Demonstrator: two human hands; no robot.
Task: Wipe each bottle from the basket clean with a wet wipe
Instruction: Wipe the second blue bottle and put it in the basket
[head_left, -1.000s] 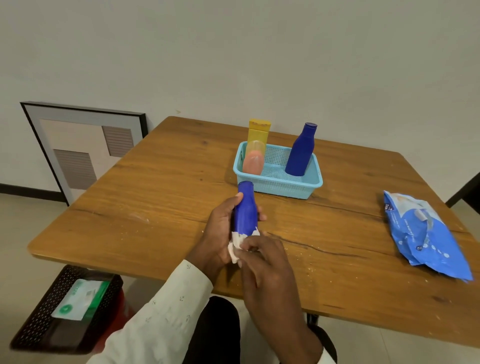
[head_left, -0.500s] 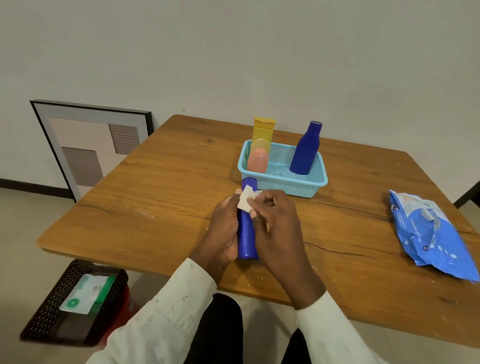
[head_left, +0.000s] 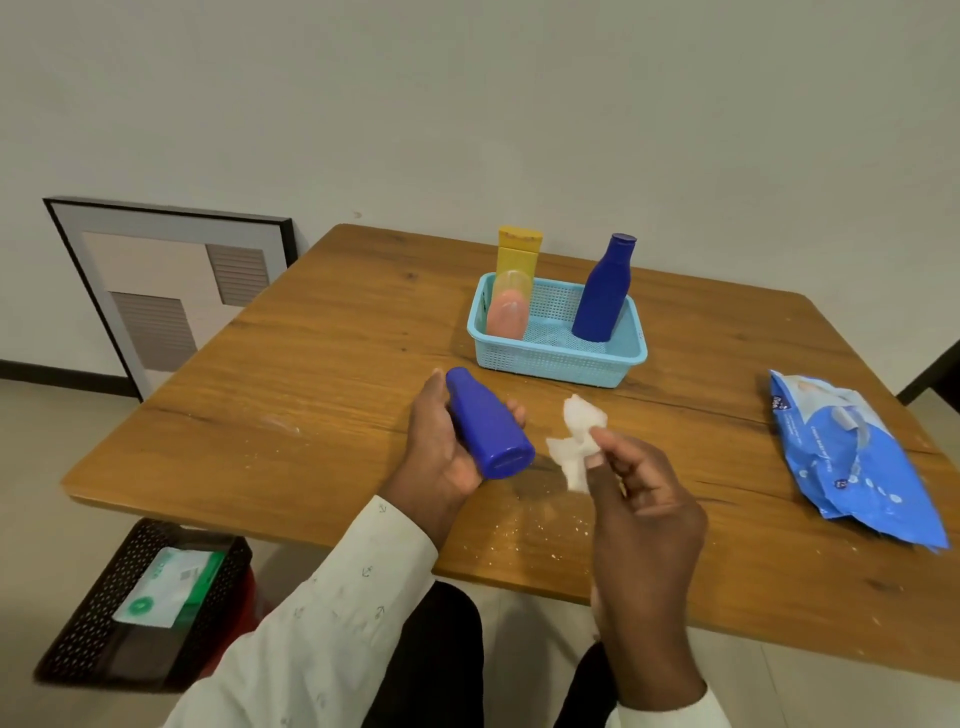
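Note:
My left hand (head_left: 441, 447) grips a small dark blue bottle (head_left: 485, 428), tilted with its flat base toward me, just above the wooden table (head_left: 322, 374). To its right my right hand (head_left: 639, 499) pinches a crumpled white wet wipe (head_left: 576, 441), held apart from the bottle. Behind them stands the light blue basket (head_left: 556, 361). A taller blue bottle (head_left: 602, 291), a yellow bottle (head_left: 517, 254) and a clear bottle with pink contents (head_left: 509, 309) stand in the basket.
A blue pack of wet wipes (head_left: 852, 447) lies at the table's right side. White crumbs speckle the table near its front edge. On the floor at left sits a black perforated bin (head_left: 140, 603), and a framed picture (head_left: 166, 280) leans on the wall.
My right hand has drawn the wipe off the bottle and away to the right. My left hand has tipped the bottle so its base faces me.

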